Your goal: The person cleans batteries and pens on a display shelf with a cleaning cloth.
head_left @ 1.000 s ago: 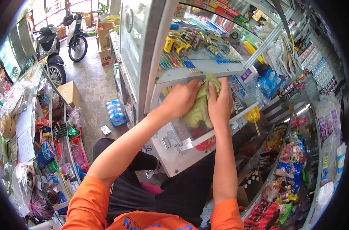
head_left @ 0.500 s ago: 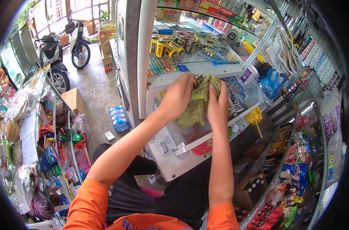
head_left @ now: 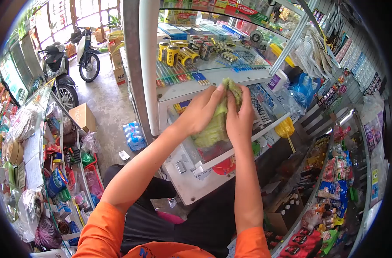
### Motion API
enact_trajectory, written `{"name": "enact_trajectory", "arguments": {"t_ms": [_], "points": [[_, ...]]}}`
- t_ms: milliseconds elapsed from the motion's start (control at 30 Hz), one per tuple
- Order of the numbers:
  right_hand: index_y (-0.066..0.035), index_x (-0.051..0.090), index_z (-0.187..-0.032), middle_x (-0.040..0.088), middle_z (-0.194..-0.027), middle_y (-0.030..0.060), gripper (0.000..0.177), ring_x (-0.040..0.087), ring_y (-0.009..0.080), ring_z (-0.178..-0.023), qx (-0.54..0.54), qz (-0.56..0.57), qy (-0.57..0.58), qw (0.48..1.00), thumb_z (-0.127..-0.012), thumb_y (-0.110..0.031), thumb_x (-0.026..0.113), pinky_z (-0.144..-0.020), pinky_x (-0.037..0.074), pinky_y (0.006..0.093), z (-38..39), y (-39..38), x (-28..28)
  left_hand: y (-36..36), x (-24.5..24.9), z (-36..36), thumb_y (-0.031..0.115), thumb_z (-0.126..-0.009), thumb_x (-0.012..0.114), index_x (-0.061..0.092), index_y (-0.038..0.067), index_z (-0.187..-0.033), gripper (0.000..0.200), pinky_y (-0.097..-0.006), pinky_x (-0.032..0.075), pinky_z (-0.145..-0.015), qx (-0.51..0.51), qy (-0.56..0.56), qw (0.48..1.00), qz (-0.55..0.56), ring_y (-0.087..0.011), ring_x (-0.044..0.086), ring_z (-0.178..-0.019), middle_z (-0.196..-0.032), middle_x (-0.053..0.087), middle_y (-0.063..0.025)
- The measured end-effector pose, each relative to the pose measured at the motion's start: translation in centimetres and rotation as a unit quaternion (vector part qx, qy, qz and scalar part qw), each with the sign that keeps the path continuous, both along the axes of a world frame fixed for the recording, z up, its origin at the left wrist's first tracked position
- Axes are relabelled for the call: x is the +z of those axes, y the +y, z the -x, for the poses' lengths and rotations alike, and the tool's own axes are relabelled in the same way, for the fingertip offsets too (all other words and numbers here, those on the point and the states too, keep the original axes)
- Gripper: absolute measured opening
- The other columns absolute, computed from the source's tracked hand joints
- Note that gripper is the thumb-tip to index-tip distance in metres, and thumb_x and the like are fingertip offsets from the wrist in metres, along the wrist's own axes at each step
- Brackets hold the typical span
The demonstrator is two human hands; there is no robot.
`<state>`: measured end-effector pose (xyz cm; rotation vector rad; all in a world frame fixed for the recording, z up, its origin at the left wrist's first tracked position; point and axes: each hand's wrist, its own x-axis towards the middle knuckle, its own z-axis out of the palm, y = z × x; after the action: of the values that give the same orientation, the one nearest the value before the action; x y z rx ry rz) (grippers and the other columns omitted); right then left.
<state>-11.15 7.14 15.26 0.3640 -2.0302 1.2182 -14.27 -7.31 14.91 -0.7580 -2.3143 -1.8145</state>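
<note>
A pale green, fuzzy cloth (head_left: 211,134) is bunched between my two hands, and its lower part hangs down over the white-framed drawer (head_left: 219,159). My left hand (head_left: 202,110) is closed on the cloth's upper left side, thumb pointing up. On the other side, my right hand (head_left: 240,112) grips the same cloth with its thumb pressed near the left fingertips. Whatever the folds may wrap is hidden. Small packaged goods (head_left: 261,107) show in the drawer, right of my right hand.
Beyond the hands, a glass display shelf (head_left: 243,73) holds yellow batteries (head_left: 172,56) and rows of pens (head_left: 181,76). A yellow bag (head_left: 284,127) hangs by the drawer's right corner. Water bottles (head_left: 134,136) stand on the floor left of the counter. Packed snack shelves (head_left: 333,180) flank the right.
The hands have drawn closer together around the cloth and tilted upward. Dark and golden items visible by the left fingers earlier are now covered. The view has shifted slightly.
</note>
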Motion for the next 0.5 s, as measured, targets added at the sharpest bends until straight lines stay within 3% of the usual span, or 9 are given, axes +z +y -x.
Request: {"name": "enact_trajectory", "arguments": {"t_ms": [100, 167, 200, 267, 333, 400, 500], "points": [[0.0, 0.06, -0.127, 0.07, -0.115, 0.0224, 0.028, 0.068, 0.0423, -0.107, -0.018, -0.033, -0.025, 0.999, -0.106, -0.019, 0.063, -0.092, 0.052, 0.0462, -0.4, -0.4, 0.5, 0.0, -0.4, 0.6, 0.055, -0.116, 0.026, 0.06, -0.01, -0.124, 0.073, -0.0514, 0.042, -0.107, 0.013, -0.03, 0.998, -0.051, -0.054, 0.058, -0.119, -0.125, 0.064, -0.0386], [0.0, 0.06, -0.126, 0.07, -0.114, 0.0221, 0.026, 0.068, 0.0436, -0.107, 0.06, -0.137, 0.003, 0.989, -0.105, -0.016, 0.063, -0.092, 0.052, 0.0473, -0.9, -0.7, 0.3, -0.6, 0.0, 0.5, 0.056, -0.116, 0.025, 0.061, -0.01, -0.124, 0.076, -0.0513, 0.042, -0.107, 0.039, -0.06, 0.993, -0.089, -0.0548, 0.058, -0.119, -0.125, 0.064, -0.0391], [0.0, 0.06, -0.126, 0.07, -0.114, 0.0221, 0.026, 0.068, 0.0436, -0.107, 0.064, -0.138, 0.001, 0.988, -0.105, -0.016, 0.063, -0.092, 0.052, 0.0473, -0.7, -0.8, 0.1, -1.0, 0.5, 0.4, 0.056, -0.116, 0.024, 0.062, -0.011, -0.123, 0.077, -0.0505, 0.042, -0.109, 0.031, -0.07, 0.995, -0.062, -0.0556, 0.057, -0.121, -0.124, 0.064, -0.0398], [0.0, 0.06, -0.126, 0.07, -0.115, 0.022, 0.026, 0.068, 0.0437, -0.107, -0.028, -0.103, 0.011, 0.994, -0.104, -0.015, 0.064, -0.092, 0.052, 0.048, -0.3, -0.8, -0.1, -1.2, 0.5, 0.4, 0.056, -0.116, 0.023, 0.063, -0.011, -0.123, 0.079, -0.0498, 0.041, -0.11, 0.026, -0.084, 0.996, -0.034, -0.0565, 0.056, -0.123, -0.124, 0.064, -0.0405], [-0.001, 0.061, -0.124, 0.071, -0.112, 0.0223, 0.023, 0.068, 0.0436, -0.105, -0.054, -0.041, -0.003, 0.998, -0.104, -0.013, 0.063, -0.09, 0.052, 0.048, 0.1, -0.8, 0.2, -0.7, -0.1, 0.5, 0.056, -0.116, 0.022, 0.065, -0.011, -0.122, 0.079, -0.0501, 0.041, -0.112, 0.028, -0.013, 0.999, -0.023, -0.0581, 0.055, -0.124, -0.122, 0.065, -0.0404], [-0.001, 0.061, -0.123, 0.071, -0.111, 0.0223, 0.022, 0.069, 0.0444, -0.105, -0.047, -0.098, 0.005, 0.994, -0.105, -0.014, 0.063, -0.089, 0.052, 0.0481, 0.0, -0.5, 0.3, -0.7, -0.4, 0.7, 0.054, -0.117, 0.022, 0.065, -0.01, -0.117, 0.077, -0.0534, 0.043, -0.107, 0.039, 0.016, 0.998, -0.039, -0.0592, 0.056, -0.118, -0.116, 0.066, -0.0408], [-0.001, 0.06, -0.122, 0.071, -0.112, 0.0224, 0.022, 0.069, 0.0446, -0.103, -0.018, -0.183, 0.01, 0.983, -0.105, -0.014, 0.064, -0.089, 0.052, 0.0476, -0.3, -0.4, 0.0, -1.2, -0.4, 0.9, 0.051, -0.117, 0.023, 0.066, -0.011, -0.107, 0.076, -0.0566, 0.045, -0.101, 0.054, -0.046, 0.997, -0.019, -0.0601, 0.058, -0.109, -0.107, 0.067, -0.0413]]}}
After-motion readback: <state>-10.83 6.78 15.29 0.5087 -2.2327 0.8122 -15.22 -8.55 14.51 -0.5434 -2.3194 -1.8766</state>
